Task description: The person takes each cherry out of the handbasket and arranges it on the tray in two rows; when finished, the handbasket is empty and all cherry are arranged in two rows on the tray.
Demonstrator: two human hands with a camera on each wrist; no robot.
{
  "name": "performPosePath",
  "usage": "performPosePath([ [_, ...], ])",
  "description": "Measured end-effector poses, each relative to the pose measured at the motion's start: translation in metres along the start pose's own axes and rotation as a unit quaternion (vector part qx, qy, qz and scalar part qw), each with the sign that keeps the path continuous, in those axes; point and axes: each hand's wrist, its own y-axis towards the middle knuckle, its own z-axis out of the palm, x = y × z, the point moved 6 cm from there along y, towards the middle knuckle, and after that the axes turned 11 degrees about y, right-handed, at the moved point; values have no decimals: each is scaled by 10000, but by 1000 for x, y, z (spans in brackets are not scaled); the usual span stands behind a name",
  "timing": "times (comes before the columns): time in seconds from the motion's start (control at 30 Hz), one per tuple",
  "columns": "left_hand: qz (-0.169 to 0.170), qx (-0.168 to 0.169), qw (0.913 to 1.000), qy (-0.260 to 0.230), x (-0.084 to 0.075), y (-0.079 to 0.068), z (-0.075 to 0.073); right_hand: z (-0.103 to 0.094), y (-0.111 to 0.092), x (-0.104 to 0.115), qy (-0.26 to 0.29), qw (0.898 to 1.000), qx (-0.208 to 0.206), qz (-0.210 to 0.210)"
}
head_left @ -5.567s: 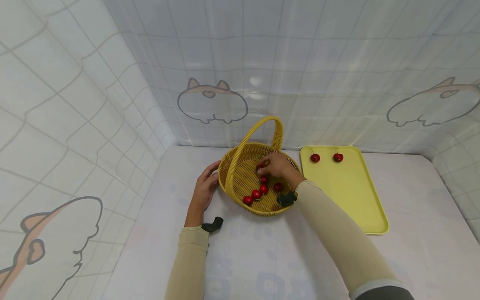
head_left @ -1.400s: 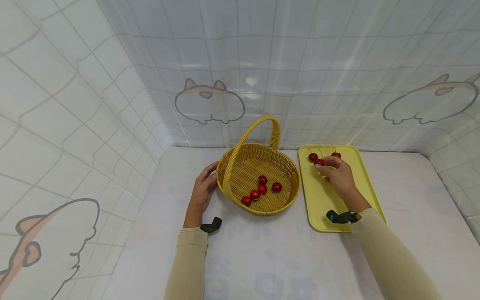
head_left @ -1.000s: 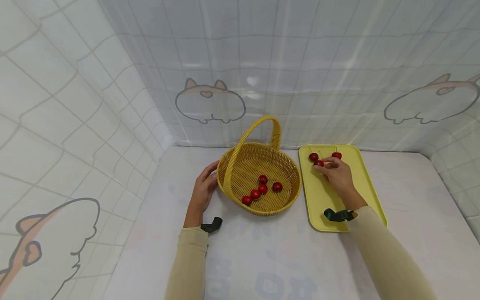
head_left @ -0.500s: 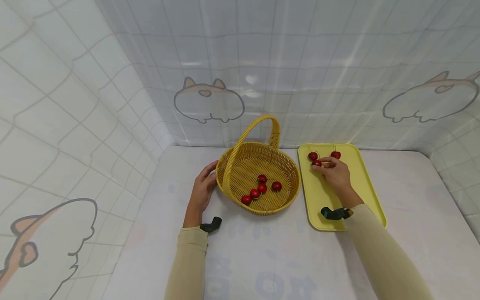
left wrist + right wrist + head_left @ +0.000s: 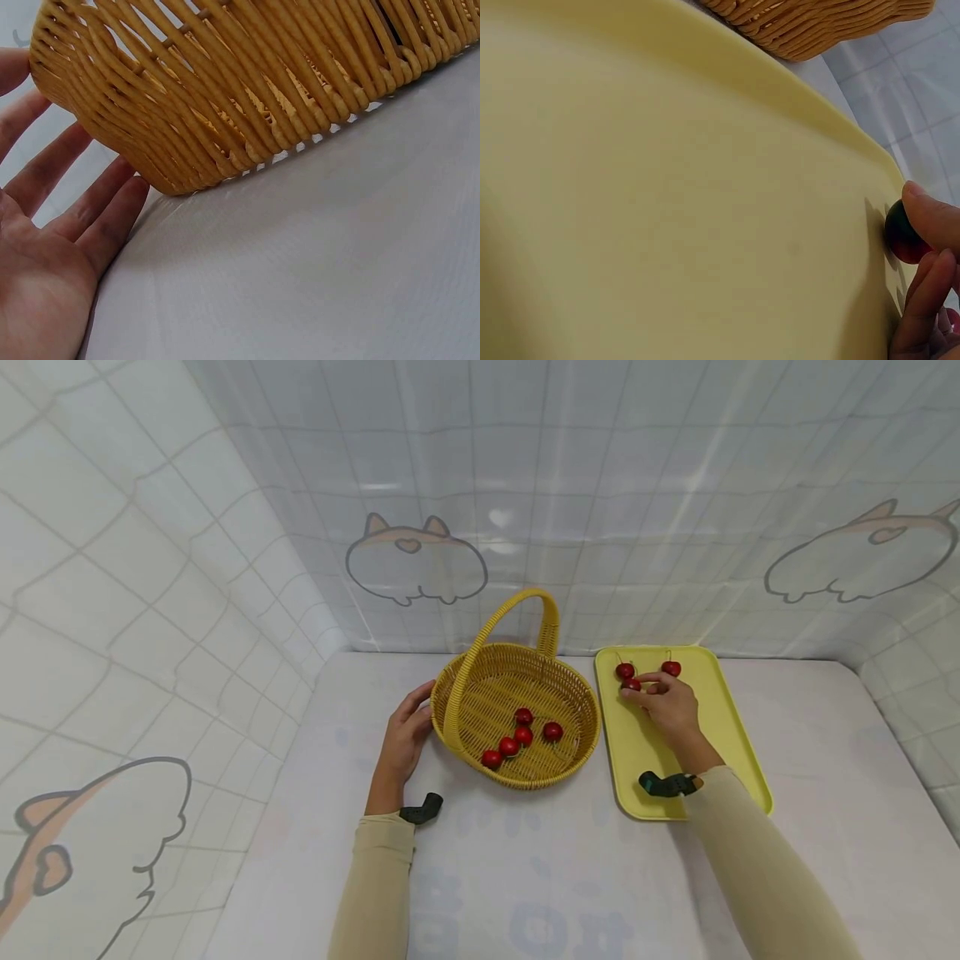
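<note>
In the head view, my left hand (image 5: 402, 739) rests against the left side of a yellow wicker basket (image 5: 480, 693). The left wrist view shows its fingers (image 5: 112, 217) spread and nearly straight along the woven wall. Several red cherries (image 5: 552, 731) lie on the basket's floor. My right hand (image 5: 671, 706), over a yellow tray (image 5: 630, 756), pinches a cherry (image 5: 631, 685) between thumb and fingers. Just behind that one is a stemmed cherry (image 5: 625, 671); another cherry (image 5: 671, 668) sits farther right. The held cherry (image 5: 906, 236) is partly hidden by the thumb in the right wrist view.
An arched handle (image 5: 491, 625) rises over the basket. The tray lies close to the basket's right side on a white-covered table (image 5: 517, 868). A tiled-pattern sheet (image 5: 637, 543) stands right behind both.
My right hand was inside the basket at a cherry; now it is over the tray with a cherry, shifting slightly left in the last second. The left hand stays at the basket.
</note>
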Motion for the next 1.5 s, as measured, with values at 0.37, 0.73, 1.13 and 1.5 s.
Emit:
performPosePath([
  [0.37, 8, 11, 10000, -2, -2, 0, 1, 1, 0, 0, 36, 10000, -10, 42],
  [0.73, 63, 34, 10000, -6, -3, -1, 1, 0, 0, 1, -6, 9999, 57, 94],
  [1.13, -29, 81, 10000, -35, -4, 0, 1, 0, 0, 2, 23, 9999, 111, 112],
  [1.5, -88, 73, 9999, -36, -7, -1, 0, -1, 0, 3, 224, 9995, 162, 160],
])
